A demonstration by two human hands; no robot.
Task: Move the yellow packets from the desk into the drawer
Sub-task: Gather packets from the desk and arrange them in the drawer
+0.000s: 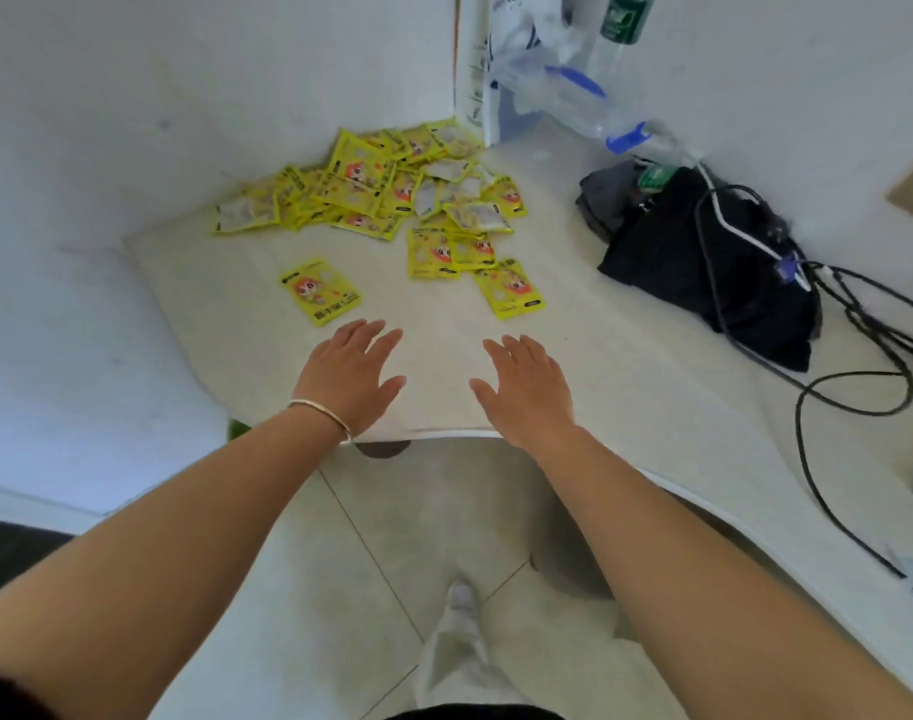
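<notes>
Several yellow packets (376, 184) lie in a loose pile in the far corner of the white desk (574, 366). A single packet (320, 292) lies apart on the left, just beyond my left hand (351, 377). Another loose packet (509, 288) lies on the right, beyond my right hand (528, 387). Both hands are stretched out flat over the desk's near edge, fingers straight, holding nothing. My left wrist carries a thin bangle. No drawer is in view.
A black bag (704, 262) with cables (859, 356) trailing from it lies on the right of the desk. A plastic bottle (594, 101) and a green-labelled bottle (620, 23) stand by the back partition. Tiled floor (392, 537) and my shoe (462, 597) show below.
</notes>
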